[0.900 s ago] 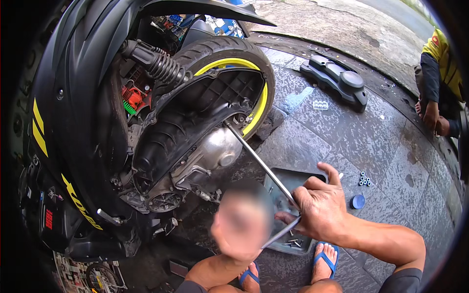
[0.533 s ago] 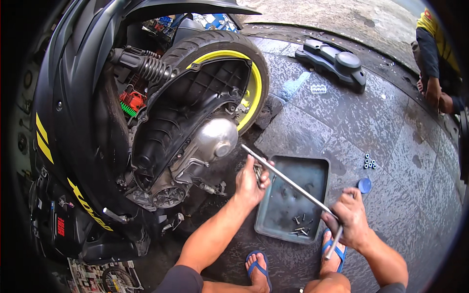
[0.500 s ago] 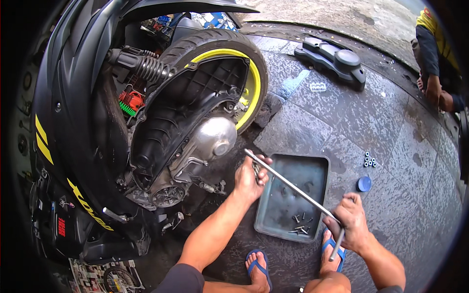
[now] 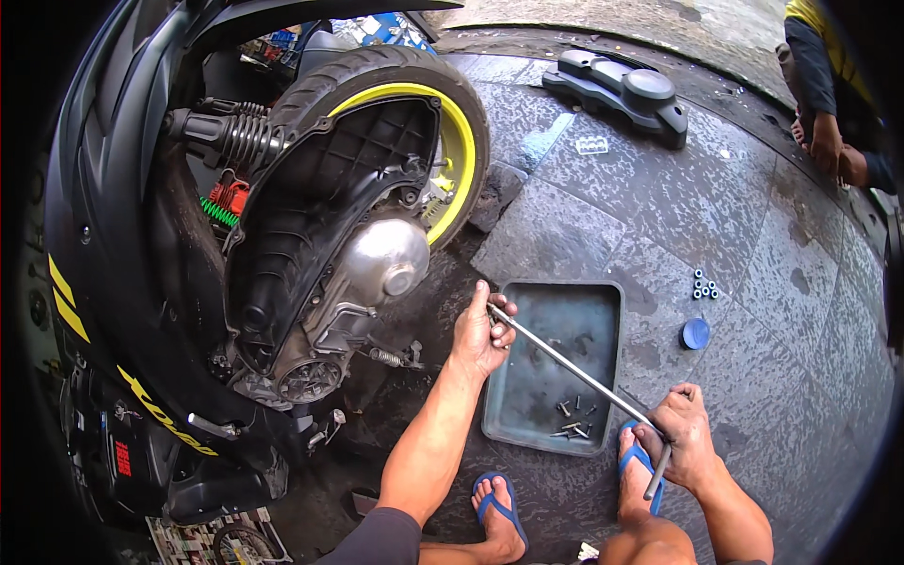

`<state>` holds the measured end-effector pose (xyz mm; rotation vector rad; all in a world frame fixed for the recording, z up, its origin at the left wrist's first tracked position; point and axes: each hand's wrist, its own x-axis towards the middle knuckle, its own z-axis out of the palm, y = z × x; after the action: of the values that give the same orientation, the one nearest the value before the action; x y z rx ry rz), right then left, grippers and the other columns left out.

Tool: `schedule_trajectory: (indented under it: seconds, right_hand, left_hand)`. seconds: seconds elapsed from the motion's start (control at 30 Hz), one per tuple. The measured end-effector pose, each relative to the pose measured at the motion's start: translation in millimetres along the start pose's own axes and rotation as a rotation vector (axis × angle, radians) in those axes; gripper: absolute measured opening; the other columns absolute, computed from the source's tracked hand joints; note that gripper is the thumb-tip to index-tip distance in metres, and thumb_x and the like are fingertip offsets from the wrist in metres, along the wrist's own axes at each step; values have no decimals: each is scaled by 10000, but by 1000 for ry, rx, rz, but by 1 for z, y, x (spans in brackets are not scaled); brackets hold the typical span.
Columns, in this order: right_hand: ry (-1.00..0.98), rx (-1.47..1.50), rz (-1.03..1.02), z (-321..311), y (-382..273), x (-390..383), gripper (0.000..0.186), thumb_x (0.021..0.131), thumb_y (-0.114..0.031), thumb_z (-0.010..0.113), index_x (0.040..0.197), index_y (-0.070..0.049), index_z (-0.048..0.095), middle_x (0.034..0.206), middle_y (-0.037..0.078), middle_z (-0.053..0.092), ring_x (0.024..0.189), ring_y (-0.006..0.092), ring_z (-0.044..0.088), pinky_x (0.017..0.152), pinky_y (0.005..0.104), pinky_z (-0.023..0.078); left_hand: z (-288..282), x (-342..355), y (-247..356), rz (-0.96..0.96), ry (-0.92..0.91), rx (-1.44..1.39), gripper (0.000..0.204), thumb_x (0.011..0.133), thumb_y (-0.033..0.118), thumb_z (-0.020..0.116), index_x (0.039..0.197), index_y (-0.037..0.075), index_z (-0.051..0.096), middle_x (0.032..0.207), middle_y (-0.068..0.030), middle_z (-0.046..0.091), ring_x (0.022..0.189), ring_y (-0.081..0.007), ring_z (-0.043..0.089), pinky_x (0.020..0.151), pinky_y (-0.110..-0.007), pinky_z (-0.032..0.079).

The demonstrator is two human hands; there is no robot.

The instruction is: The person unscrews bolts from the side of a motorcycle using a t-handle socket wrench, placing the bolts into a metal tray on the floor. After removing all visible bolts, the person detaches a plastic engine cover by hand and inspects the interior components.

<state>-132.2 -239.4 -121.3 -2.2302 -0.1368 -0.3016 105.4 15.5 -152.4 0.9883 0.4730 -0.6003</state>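
Note:
My right hand [image 4: 683, 433] is closed round the handle end of a long metal T-handle wrench [image 4: 574, 369], and a bar of it sticks out below my fist. The shaft slants up and left across the tray to my left hand [image 4: 482, 334]. There my fingers are curled round the tip, the thumb pointing up. A small dark part shows between those fingers, too hidden to name. Below the shaft lies a dark shallow tray [image 4: 614, 330]. Several bolts [image 4: 574, 419] lie loose near its front edge.
On the left stands a scooter with its engine case [image 4: 386, 259] and yellow-rimmed rear wheel [image 4: 461, 141]. A black cover [image 4: 621, 94] lies at the back, a blue cap [image 4: 695, 333] and several small rollers [image 4: 703, 285] to the right. Another person's hands [image 4: 833, 151] are far right.
My left thumb has lifted and now points up by the wrench's tip. The view has shifted a little, so the scooter and tray sit further left. Both hands still hold the wrench.

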Motion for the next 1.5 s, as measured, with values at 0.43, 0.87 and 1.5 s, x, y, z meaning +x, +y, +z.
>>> schedule_trajectory:
  seconds: [0.43, 0.87, 1.5]
  right_hand:
    - [3, -9, 148, 27, -7, -1, 226, 763, -185, 740, 688, -59, 568, 561, 39, 498, 578, 240, 497, 736, 422, 410]
    - [32, -56, 156, 41, -7, 12, 173, 790, -141, 710, 719, -58, 576, 587, 97, 524, 600, 283, 509, 664, 407, 379]
    - [50, 383, 368, 70, -17, 89, 176, 883, -171, 653, 813, -10, 641, 669, 180, 589, 640, 365, 602, 592, 432, 459]
  left_hand:
    - [6, 13, 2, 108, 77, 171, 399, 979, 440, 520, 819, 74, 531, 677, -117, 597, 417, -84, 418, 359, -212, 307]
    - [11, 21, 1, 214, 59, 195, 385, 984, 410, 523, 840, 53, 539, 697, -98, 578, 435, -80, 412, 367, -216, 306]
    - [32, 42, 46, 491, -99, 6, 297, 1019, 379, 443, 1094, 105, 528, 689, -1, 458, 489, -75, 340, 408, -225, 274]
